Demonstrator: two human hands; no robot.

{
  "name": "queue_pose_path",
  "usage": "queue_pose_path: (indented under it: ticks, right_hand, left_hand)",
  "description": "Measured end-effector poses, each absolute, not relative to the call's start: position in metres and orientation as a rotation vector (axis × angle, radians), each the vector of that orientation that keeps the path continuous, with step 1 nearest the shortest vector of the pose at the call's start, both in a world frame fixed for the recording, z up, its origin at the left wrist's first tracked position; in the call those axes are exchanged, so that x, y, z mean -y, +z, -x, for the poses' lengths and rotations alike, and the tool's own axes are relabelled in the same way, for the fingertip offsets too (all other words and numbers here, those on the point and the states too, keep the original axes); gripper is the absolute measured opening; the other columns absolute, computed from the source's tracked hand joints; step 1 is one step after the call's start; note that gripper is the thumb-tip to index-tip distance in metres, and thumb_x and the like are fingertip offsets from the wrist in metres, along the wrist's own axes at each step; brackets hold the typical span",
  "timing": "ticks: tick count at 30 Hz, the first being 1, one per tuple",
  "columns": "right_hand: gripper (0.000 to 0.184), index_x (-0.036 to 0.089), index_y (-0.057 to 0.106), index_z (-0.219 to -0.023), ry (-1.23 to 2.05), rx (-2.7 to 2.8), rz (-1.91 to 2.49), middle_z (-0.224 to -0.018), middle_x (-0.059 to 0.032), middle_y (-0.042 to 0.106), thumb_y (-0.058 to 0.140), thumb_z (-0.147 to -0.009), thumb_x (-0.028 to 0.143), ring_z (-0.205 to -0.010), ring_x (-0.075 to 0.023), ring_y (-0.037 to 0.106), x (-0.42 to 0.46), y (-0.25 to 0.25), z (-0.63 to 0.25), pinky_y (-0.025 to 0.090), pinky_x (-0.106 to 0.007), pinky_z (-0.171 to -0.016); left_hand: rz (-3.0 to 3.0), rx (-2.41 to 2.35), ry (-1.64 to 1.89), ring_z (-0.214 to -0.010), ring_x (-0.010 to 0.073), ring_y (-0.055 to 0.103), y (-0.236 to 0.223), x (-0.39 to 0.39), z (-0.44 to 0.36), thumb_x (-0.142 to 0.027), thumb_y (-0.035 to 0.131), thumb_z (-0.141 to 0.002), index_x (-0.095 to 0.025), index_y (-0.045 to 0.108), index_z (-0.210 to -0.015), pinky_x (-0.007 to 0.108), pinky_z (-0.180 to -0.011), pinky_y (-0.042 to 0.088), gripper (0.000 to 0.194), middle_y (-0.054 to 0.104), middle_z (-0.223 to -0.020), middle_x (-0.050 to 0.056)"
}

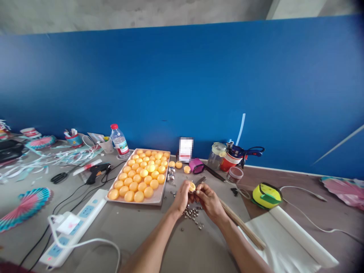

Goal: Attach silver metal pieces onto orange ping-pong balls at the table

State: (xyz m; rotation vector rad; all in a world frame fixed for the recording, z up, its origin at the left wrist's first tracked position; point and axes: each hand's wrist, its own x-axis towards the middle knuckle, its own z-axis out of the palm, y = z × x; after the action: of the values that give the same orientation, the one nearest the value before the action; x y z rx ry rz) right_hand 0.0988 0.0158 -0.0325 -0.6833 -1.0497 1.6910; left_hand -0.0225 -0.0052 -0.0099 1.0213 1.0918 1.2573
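Note:
My left hand is closed around an orange ping-pong ball, held up over the table. The fingers of my right hand are pinched together right beside the ball; whatever sits between them is too small to make out. Below both hands lies a loose pile of small shiny metal beads. To the left, a shallow box is filled with rows of orange balls. Behind my hands are a few more loose orange balls and silver-studded balls.
A power strip with cables lies at left, near a glue gun and scissors. A water bottle, lidded jar and red cup stand along the blue partition. A wooden stick lies by my right forearm.

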Motion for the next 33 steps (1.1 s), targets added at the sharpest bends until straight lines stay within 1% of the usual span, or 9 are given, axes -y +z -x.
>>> queue_pose_path:
  ticks: [7, 13, 16, 19, 21, 24, 26, 29, 33]
  right_hand:
    - [0.027, 0.021, 0.052, -0.071, 1.645, 1.121, 0.736, -0.056, 0.0042, 0.054, 0.071, -0.070, 0.040, -0.052, -0.0119, 0.049, -0.017, -0.041, -0.099, 0.037, -0.026, -0.056]
    - [0.025, 0.021, 0.053, -0.073, 1.579, 1.181, 0.781, -0.056, 0.0041, 0.053, 0.068, -0.072, 0.041, -0.051, -0.0116, 0.046, -0.021, -0.036, -0.102, 0.035, -0.025, -0.053]
    - [0.022, 0.020, 0.060, -0.078, 1.346, 1.346, 0.974, -0.058, 0.0021, 0.054, 0.063, -0.075, 0.041, -0.054, -0.0133, 0.048, -0.027, -0.035, -0.112, 0.037, -0.026, -0.054]
    - [0.014, 0.021, 0.066, -0.081, 0.971, 1.668, 1.121, -0.075, -0.0033, 0.064, 0.058, -0.076, 0.031, -0.073, -0.0194, 0.057, -0.030, -0.038, -0.123, 0.043, -0.031, -0.069]
    - [0.017, 0.022, 0.067, -0.085, 0.783, 1.883, 1.150, -0.086, -0.0052, 0.066, 0.052, -0.077, 0.024, -0.084, -0.0211, 0.059, -0.029, -0.039, -0.126, 0.043, -0.032, -0.078]
    - [0.025, 0.022, 0.067, -0.089, 0.598, 2.144, 1.241, -0.088, -0.0074, 0.065, 0.046, -0.077, 0.015, -0.087, -0.0206, 0.059, -0.025, -0.037, -0.124, 0.042, -0.030, -0.080]
    - [0.026, 0.020, 0.067, -0.087, 0.507, 2.253, 1.305, -0.086, -0.0091, 0.065, 0.046, -0.077, 0.011, -0.085, -0.0208, 0.059, -0.024, -0.036, -0.121, 0.042, -0.030, -0.078]
    - [0.024, 0.019, 0.067, -0.080, 0.439, 2.302, 1.335, -0.085, -0.0101, 0.064, 0.045, -0.079, 0.010, -0.082, -0.0205, 0.059, -0.025, -0.038, -0.117, 0.041, -0.030, -0.077]
    - [0.018, 0.020, 0.064, -0.073, 0.558, 2.148, 1.262, -0.081, -0.0071, 0.063, 0.048, -0.077, 0.013, -0.081, -0.0202, 0.058, -0.027, -0.043, -0.116, 0.040, -0.031, -0.077]
  left_hand:
    - [-1.133, -1.082, 1.261, -0.051, 0.0110, 0.045, -0.015, 0.004, 0.023, -0.047, 0.037, -0.086, -0.019, 0.045, -0.080, 0.024, -0.050, 0.035, 0.030, 0.048, -0.061, -0.003]
    - [-1.006, -0.948, 1.269, -0.051, 0.0102, 0.045, -0.021, -0.001, 0.026, -0.049, 0.041, -0.086, -0.017, 0.050, -0.083, 0.023, -0.049, 0.033, 0.033, 0.049, -0.060, -0.003]
    - [-0.745, -0.868, 1.380, -0.047, 0.0089, 0.043, -0.022, -0.011, 0.031, -0.051, 0.046, -0.082, -0.015, 0.051, -0.077, 0.023, -0.048, 0.032, 0.037, 0.051, -0.060, -0.001]
    - [-0.571, -0.824, 1.494, -0.043, 0.0075, 0.043, -0.020, -0.017, 0.038, -0.050, 0.055, -0.077, -0.014, 0.052, -0.077, 0.025, -0.050, 0.035, 0.036, 0.054, -0.063, -0.001]
    - [-0.519, -0.770, 1.523, -0.044, 0.0073, 0.044, -0.017, -0.018, 0.040, -0.050, 0.060, -0.074, -0.014, 0.054, -0.082, 0.026, -0.052, 0.038, 0.037, 0.056, -0.066, 0.000]
    - [-0.540, -0.691, 1.536, -0.046, 0.0083, 0.047, -0.014, -0.016, 0.041, -0.046, 0.065, -0.073, -0.016, 0.054, -0.099, 0.026, -0.054, 0.039, 0.041, 0.058, -0.069, 0.000]
    - [-0.563, -0.650, 1.533, -0.048, 0.0086, 0.047, -0.014, -0.015, 0.040, -0.045, 0.065, -0.074, -0.018, 0.052, -0.106, 0.027, -0.055, 0.040, 0.044, 0.058, -0.070, 0.000]
    - [-0.544, -0.625, 1.510, -0.048, 0.0084, 0.048, -0.015, -0.013, 0.037, -0.043, 0.064, -0.075, -0.017, 0.053, -0.105, 0.027, -0.056, 0.040, 0.042, 0.056, -0.071, 0.000]
    - [-0.510, -0.590, 1.476, -0.051, 0.0093, 0.049, -0.016, -0.013, 0.034, -0.043, 0.064, -0.076, -0.016, 0.053, -0.104, 0.028, -0.057, 0.041, 0.041, 0.056, -0.073, 0.001]
